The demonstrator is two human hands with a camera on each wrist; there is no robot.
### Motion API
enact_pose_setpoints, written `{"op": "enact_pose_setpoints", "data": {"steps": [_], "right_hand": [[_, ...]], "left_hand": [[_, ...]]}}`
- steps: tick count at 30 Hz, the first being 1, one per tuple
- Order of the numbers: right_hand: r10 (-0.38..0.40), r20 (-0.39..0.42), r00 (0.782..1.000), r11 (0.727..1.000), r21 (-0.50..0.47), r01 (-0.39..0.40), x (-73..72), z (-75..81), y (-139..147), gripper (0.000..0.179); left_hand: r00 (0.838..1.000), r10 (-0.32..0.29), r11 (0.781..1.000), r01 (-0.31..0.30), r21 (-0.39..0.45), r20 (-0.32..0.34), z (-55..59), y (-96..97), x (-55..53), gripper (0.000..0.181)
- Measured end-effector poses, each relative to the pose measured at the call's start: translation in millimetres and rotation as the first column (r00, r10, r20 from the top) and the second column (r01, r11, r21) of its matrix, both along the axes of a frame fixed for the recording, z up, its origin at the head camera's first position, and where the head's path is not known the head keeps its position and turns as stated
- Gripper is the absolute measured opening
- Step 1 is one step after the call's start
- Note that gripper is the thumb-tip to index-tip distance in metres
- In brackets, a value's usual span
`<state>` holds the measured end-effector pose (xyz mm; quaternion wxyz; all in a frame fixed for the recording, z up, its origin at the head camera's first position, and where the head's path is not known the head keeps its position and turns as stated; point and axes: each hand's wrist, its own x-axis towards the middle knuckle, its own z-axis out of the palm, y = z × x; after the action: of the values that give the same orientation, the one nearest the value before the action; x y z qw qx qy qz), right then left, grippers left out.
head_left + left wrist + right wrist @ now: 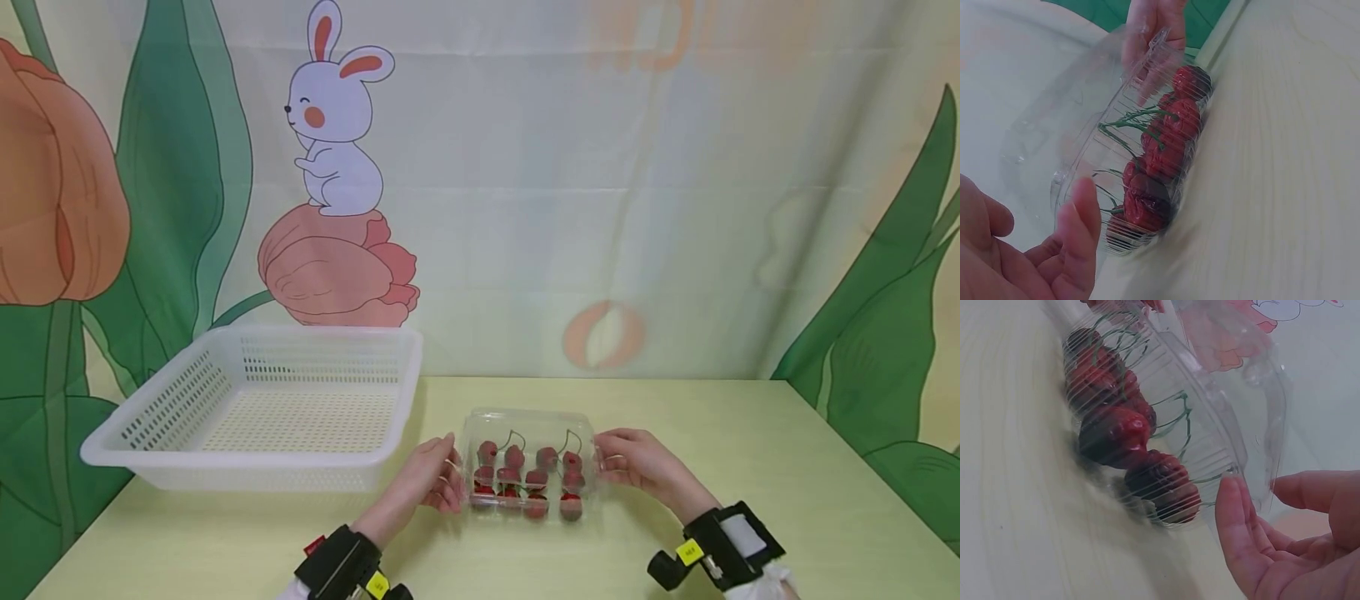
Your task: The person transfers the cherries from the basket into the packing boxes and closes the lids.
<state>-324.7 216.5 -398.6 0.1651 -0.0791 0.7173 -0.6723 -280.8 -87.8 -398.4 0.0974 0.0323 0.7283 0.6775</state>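
Note:
A clear plastic clamshell box point(532, 421) sits on the table, holding several dark red cherries point(536, 479) with thin green stems. Its lid point(1272, 419) stands at an angle to the ribbed base in the right wrist view. My left hand point(433, 477) is at the box's left side; one fingertip meets the rim and the thumb stands apart in the left wrist view. On the other side, my right hand point(637, 462) touches the box's right edge. Its thumb is by the lid edge and a finger by the base rim in the right wrist view.
A white perforated plastic basket point(247, 458) stands on the table point(750, 467) at the left, behind my left hand. A printed curtain point(510, 208) with a rabbit and tulips hangs along the back edge. Each wrist wears a black strap point(731, 542) with a camera.

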Motion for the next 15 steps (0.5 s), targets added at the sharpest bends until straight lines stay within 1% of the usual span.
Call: {"op": "enact_pose_setpoints", "data": {"steps": [2, 5, 8, 12, 15], "right_hand": [[-0.017, 0.002, 1.0, 1.0, 0.004, 0.017, -0.5, -0.3, -0.3, 0.046], [-0.036, 0.009, 0.999, 0.999, 0.003, 0.036, -1.7, -1.4, -0.6, 0.046], [-0.033, 0.012, 0.999, 0.999, -0.011, 0.033, -2.3, -2.8, 0.0, 0.045], [-0.025, 0.007, 1.0, 0.999, -0.02, 0.025, -2.2, -3.3, 0.7, 0.044], [-0.032, 0.005, 0.999, 0.999, -0.018, 0.032, -2.4, -3.1, 0.4, 0.043]], "left_hand": [[1.0, -0.011, 1.0, 0.012, -0.013, 0.004, 1.0, -0.2, -0.1, 0.037], [0.999, -0.044, 0.998, 0.044, -0.045, 0.015, 2.5, -1.1, -0.1, 0.036], [0.997, -0.07, 0.994, 0.073, -0.08, 0.044, 4.4, -1.7, 0.0, 0.036], [0.989, -0.12, 0.98, 0.132, -0.146, 0.083, 7.3, -2.5, 1.3, 0.033], [0.979, -0.179, 0.962, 0.194, -0.19, 0.096, 10.8, -4.5, 2.6, 0.03]]}}
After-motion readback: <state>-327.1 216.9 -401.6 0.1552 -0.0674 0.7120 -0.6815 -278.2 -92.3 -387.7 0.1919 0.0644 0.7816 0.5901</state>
